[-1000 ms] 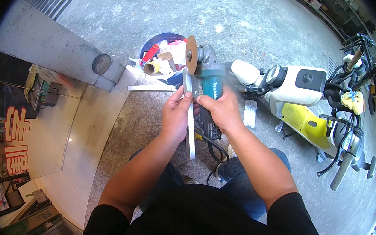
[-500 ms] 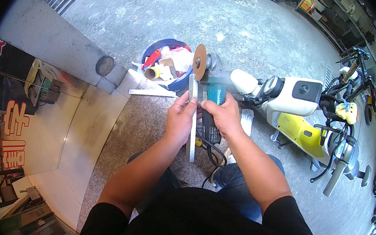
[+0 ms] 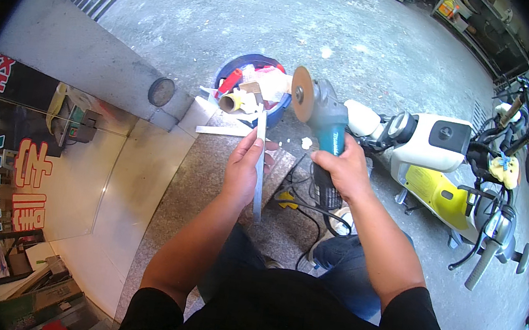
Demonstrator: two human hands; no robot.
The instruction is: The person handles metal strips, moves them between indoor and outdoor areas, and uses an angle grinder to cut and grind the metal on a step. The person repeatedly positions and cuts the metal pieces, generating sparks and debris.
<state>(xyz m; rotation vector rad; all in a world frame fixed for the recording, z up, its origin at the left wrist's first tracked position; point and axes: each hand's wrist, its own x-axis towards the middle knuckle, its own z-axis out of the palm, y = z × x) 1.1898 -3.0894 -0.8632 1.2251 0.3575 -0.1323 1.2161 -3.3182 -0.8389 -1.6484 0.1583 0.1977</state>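
Note:
Pinched in my left hand (image 3: 243, 166) is a thin, pale metal bar (image 3: 258, 187), held lengthwise with its far end pointing at the bin. My right hand (image 3: 347, 169) wraps round the teal and black body of an angle grinder (image 3: 330, 127). A tan round disc (image 3: 302, 94) is mounted at the grinder's far end, tilted to the left. Bar and disc are apart. The grinder's black cord (image 3: 330, 215) loops down by my shoe. Another pale bar (image 3: 222, 131) lies on the ground in front of the bin.
A blue round bin (image 3: 226, 68) full of scraps stands ahead of my hands. To the right is a white and yellow scooter (image 3: 437, 142). A grey pillar base (image 3: 88, 50) and a glass front (image 3: 79, 189) border the left side. Shelves (image 3: 487, 40) stand far right.
The grinder has moved right and away from the bar, which it was close beside. My left hand has shifted slightly left and lower in the scene with the bar.

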